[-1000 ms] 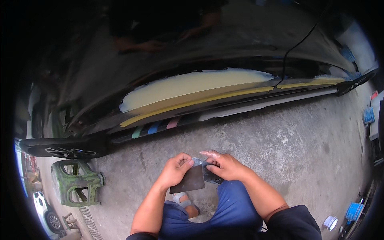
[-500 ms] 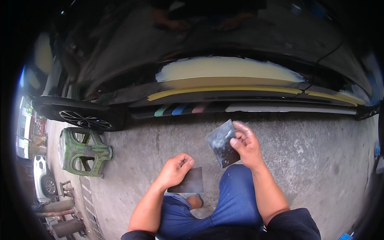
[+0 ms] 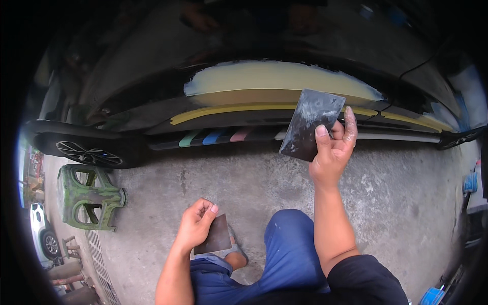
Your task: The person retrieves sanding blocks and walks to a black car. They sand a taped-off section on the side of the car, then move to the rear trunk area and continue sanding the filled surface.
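My right hand (image 3: 333,150) is raised in front of the car's lower side, pinching a stiff, dark rectangular sheet smeared with whitish residue (image 3: 312,122) between thumb and fingers; its index finger points up, with pale residue on it. From this view the sheet overlaps the yellow tape (image 3: 239,109) and the lower filler edge; whether it touches the car I cannot tell. Lower down, by my left knee, my left hand (image 3: 197,223) grips a smaller dark brown sheet (image 3: 215,235) by its edge. Beige filler (image 3: 254,79) covers a long patch of the black car panel (image 3: 147,86).
Green, blue and pink strips (image 3: 211,137) mark the sill. At the left stand a worn green plastic stool (image 3: 86,195) and a car wheel (image 3: 89,152). A floor grate (image 3: 99,259) runs behind them, near a parked white car (image 3: 40,229). Blue cans (image 3: 432,296) sit at right.
My right hand has lifted the smeared sheet up and to the right, toward the car. My left hand with the brown sheet has shifted left. The whole view has moved slightly.
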### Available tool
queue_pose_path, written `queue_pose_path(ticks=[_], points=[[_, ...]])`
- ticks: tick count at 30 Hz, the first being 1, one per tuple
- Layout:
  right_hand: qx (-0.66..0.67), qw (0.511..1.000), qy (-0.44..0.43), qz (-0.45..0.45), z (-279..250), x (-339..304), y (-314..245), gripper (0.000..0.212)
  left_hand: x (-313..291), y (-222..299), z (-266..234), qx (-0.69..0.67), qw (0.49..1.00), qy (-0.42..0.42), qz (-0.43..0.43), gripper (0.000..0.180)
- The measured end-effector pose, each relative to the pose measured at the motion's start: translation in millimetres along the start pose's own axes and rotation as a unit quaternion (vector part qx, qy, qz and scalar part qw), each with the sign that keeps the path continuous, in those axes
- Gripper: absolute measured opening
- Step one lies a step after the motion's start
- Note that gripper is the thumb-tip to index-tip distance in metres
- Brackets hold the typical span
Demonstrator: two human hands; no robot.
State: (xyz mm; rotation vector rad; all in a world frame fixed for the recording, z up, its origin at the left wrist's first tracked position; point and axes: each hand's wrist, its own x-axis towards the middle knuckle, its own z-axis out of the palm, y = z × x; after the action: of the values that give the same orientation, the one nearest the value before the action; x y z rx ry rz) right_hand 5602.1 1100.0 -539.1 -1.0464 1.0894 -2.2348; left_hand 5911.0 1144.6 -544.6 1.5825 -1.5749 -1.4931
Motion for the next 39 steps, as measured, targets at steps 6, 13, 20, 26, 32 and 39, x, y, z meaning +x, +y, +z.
queue_pose_path(ticks=[6,13,20,26,32,39], points=[[-0.02,0.998,0.003,-0.061,6.4,13.9,17.5,0.065,-2.2,-5.8,-3.5,0.029,1.0,-0.002,-0.003,0.016],[-0.06,0.995,0.022,-0.082,9.1,19.3,29.1,0.063,0.6,-4.0,-5.6,0.08,0.997,-0.006,0.0,0.015],[-0.071,0.991,0.046,-0.103,0.5,23.0,28.2,0.065,4.3,-9.1,-5.7,0.051,0.999,-0.016,0.003,0.014],[-0.059,0.994,0.034,-0.084,3.6,25.0,32.1,0.065,6.9,-6.0,-2.0,0.066,0.998,-0.019,-0.003,0.014],[-0.074,0.992,0.025,-0.097,-3.1,27.1,29.9,0.064,9.6,-2.5,1.2,0.075,0.997,-0.022,-0.005,0.015],[-0.069,0.993,-0.001,-0.094,8.5,21.6,32.3,0.063,10.0,0.0,5.1,0.086,0.996,-0.029,-0.004,0.015]])
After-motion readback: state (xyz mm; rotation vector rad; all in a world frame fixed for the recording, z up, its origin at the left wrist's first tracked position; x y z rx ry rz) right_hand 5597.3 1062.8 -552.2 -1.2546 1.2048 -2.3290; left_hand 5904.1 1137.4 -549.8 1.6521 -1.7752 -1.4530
